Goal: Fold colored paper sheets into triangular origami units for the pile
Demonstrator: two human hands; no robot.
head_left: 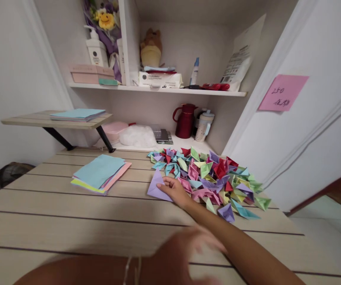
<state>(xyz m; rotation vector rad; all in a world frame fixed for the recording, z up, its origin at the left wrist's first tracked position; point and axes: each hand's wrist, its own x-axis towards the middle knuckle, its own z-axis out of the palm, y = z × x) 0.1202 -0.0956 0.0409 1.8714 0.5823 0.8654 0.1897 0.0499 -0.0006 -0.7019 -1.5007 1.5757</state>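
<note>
My right hand (175,190) pinches a piece of purple paper (158,187), thumb on top, just above the wooden table. The paper is folded flat with a pointed top. Closer to me, my left hand (185,249) is blurred by motion. Its thumb and fingers look spread apart, with nothing visible between them. Thin bracelets circle the left wrist. Right beside my right hand lies a spread of folded paper boats (206,170) in many colours. On the left of the table sits a stack of coloured paper sheets (99,172), blue on top.
A small raised shelf (84,124) on black legs bears more blue paper (78,114). Behind the table, a white cabinet holds a dark red jug (185,123), a light tumbler (204,126) and a plastic bag (137,135). A pink note (283,93) is on the right wall.
</note>
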